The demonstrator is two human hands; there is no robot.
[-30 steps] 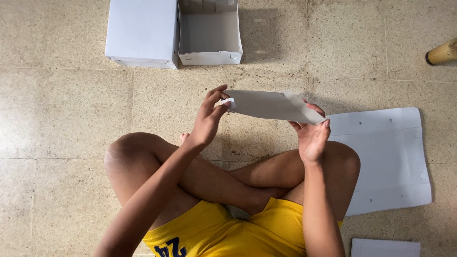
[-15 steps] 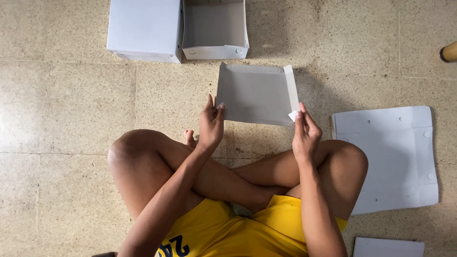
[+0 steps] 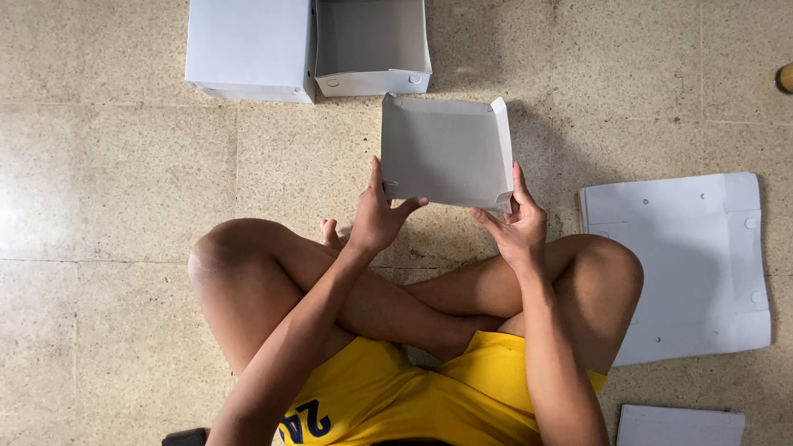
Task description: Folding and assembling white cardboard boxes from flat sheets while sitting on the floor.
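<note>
Person sits cross-legged on the speckled tile floor. Both hands grasp a half-folded grey cardboard box tray, held above the floor in front of the knees, open side up. Left hand pinches its near left corner, right hand the near right corner. Finished open grey box and white closed box beyond. Flat white cardboard sheet lies right of the knee.

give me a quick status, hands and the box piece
Left hand and right hand grip the near corners of the half-folded grey cardboard tray. Held above the floor, open side up. Nothing between hands and tray.
</note>
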